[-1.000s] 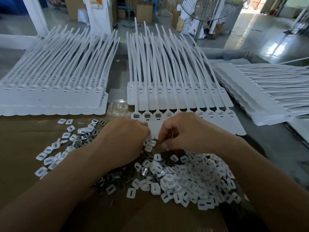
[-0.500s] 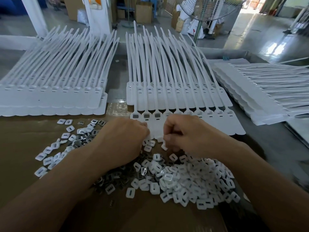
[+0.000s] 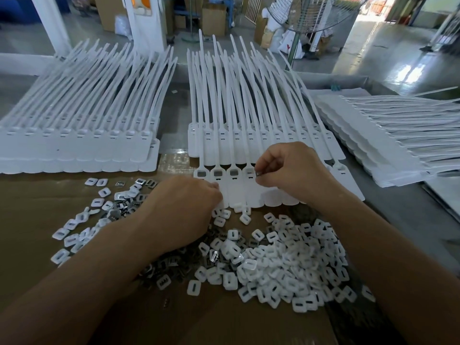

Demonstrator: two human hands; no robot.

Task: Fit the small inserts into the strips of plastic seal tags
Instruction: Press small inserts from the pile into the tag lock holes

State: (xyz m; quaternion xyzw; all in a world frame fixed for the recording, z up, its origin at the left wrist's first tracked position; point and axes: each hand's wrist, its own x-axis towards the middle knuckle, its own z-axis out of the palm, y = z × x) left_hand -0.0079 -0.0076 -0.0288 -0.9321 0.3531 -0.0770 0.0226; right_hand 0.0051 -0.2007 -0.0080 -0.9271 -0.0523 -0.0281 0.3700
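Three stacks of white seal-tag strips lie on the grey worktop (image 3: pixel 410 220): a left stack (image 3: pixel 74 148), a centre stack (image 3: pixel 249 130) and a right stack (image 3: pixel 388 145). The tails of the left and centre stacks point far. One loose strip (image 3: pixel 239 192) lies just near of the centre stack, its flat ends overlapping the brown cardboard (image 3: pixel 37 207).

Four of the strip's heads show to the left of the right hand (image 3: pixel 293 170) (a fifth peeks out to the hand's right). The three leftmost each carry a grey insert in the window. At the fourth head's right edge, the hand's thumb and forefinger pinch a small metal insert (image 3: pixel 258 173).

The left hand (image 3: pixel 184 207) rests knuckles-up on the strip's near left corner, fingers curled under; whether it holds anything cannot be told.

Two spreads of parts lie on the cardboard. The large heap of white plastic caps (image 3: pixel 286 270) is at the near right, mixed along its left side with dark metal pieces (image 3: pixel 169 267). A thinner scatter (image 3: pixel 99 215) lies left of the left forearm.
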